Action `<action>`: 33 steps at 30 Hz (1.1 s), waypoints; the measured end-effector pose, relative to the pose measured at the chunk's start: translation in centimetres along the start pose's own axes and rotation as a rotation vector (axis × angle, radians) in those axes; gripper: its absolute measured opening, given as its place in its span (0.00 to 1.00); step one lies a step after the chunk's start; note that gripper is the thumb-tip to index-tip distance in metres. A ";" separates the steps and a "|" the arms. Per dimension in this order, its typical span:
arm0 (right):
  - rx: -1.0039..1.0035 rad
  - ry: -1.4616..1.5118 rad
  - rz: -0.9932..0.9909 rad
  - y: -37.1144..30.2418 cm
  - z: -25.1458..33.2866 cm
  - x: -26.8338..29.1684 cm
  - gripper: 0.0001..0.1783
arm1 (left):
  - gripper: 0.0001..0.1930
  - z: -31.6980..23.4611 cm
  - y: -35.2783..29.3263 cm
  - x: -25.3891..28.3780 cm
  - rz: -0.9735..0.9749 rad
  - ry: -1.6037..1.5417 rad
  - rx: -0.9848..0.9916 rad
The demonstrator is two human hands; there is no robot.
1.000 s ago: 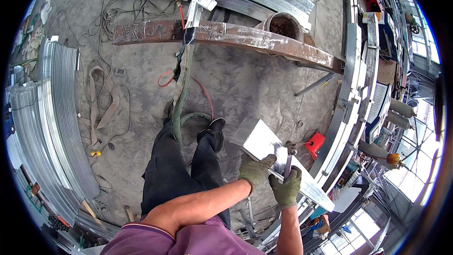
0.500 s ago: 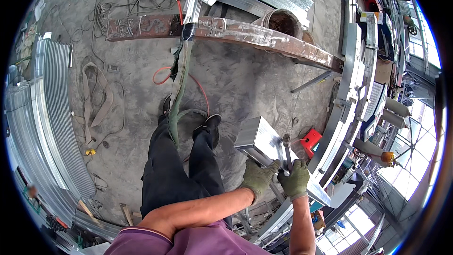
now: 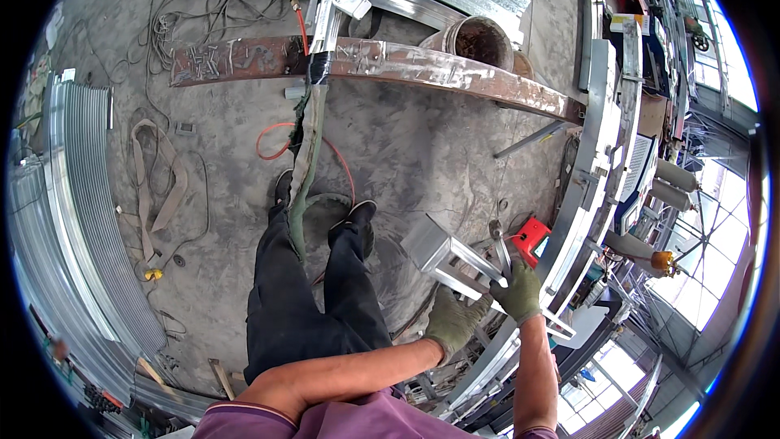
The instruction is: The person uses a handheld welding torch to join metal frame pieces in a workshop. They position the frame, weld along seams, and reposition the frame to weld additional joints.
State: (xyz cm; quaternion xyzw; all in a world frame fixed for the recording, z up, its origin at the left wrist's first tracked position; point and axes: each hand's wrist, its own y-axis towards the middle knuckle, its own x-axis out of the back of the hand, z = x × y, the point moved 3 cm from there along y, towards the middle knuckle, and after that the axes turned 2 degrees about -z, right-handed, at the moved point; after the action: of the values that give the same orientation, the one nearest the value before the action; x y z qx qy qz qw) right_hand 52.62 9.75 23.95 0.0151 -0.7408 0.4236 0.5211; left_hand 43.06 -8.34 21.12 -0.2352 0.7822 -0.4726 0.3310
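A shiny folded sheet-metal channel (image 3: 443, 254) is held low at the person's right, above the concrete floor (image 3: 406, 146). The gloved left hand (image 3: 452, 319) grips its near edge from below. The gloved right hand (image 3: 517, 291) clasps snips (image 3: 499, 245) against it, beside a red box (image 3: 532, 237).

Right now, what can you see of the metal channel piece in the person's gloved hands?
The channel is a short, shiny, silver-grey folded sheet-metal section, boxy at its near-floor end, lying tilted above the concrete floor. The left hand grips its lower edge and the right hand holds its far end; both wear green gloves. Its surface looks clean and undented.
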 end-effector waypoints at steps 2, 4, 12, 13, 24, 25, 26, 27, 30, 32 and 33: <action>-0.008 -0.016 0.063 0.5 0.2 -0.4 0.26 | 0.44 1.5 0.0 0.1 -0.027 -0.010 -0.102; -0.023 0.005 0.123 0.3 0.9 -0.4 0.25 | 0.44 2.7 -0.2 0.4 0.008 0.046 -0.103; 0.010 0.072 0.064 -0.8 1.6 -1.3 0.25 | 0.45 3.3 -1.3 3.1 0.088 0.156 -0.108; 0.014 0.074 0.055 -0.9 1.6 -1.3 0.25 | 0.44 3.5 -1.3 3.4 0.118 0.183 -0.097; -0.039 0.092 0.034 -1.8 1.5 -2.4 0.25 | 0.26 3.6 -1.1 14.9 0.601 0.719 -0.133; -0.044 0.099 0.032 -2.0 1.6 -2.5 0.24 | 0.26 3.2 -1.1 16.4 0.577 0.718 -0.160; -0.048 0.103 0.028 -2.2 1.5 -2.6 0.24 | 0.24 3.6 -0.7 17.7 0.524 0.682 -0.170; -0.051 0.107 0.025 -2.4 1.6 -2.8 0.23 | 0.23 4.0 -0.2 19.0 0.472 0.645 -0.179; -0.076 0.116 0.031 -3.0 1.9 -3.2 0.22 | 0.19 2.8 0.8 22.2 0.269 0.628 -0.209; -0.076 0.113 0.044 -3.4 2.2 -3.5 0.22 | 0.19 1.6 1.5 23.5 0.182 0.657 -0.241; -0.075 0.102 0.056 -3.6 2.3 -3.6 0.22 | 0.20 1.3 1.7 24.0 0.162 0.662 -0.257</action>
State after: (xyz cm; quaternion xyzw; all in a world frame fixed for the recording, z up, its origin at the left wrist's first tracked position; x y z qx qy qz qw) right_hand 54.16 4.46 23.14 -0.0466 -0.7288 0.4102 0.5463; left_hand 27.84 -24.63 12.10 -0.0463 0.9160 -0.3934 0.0639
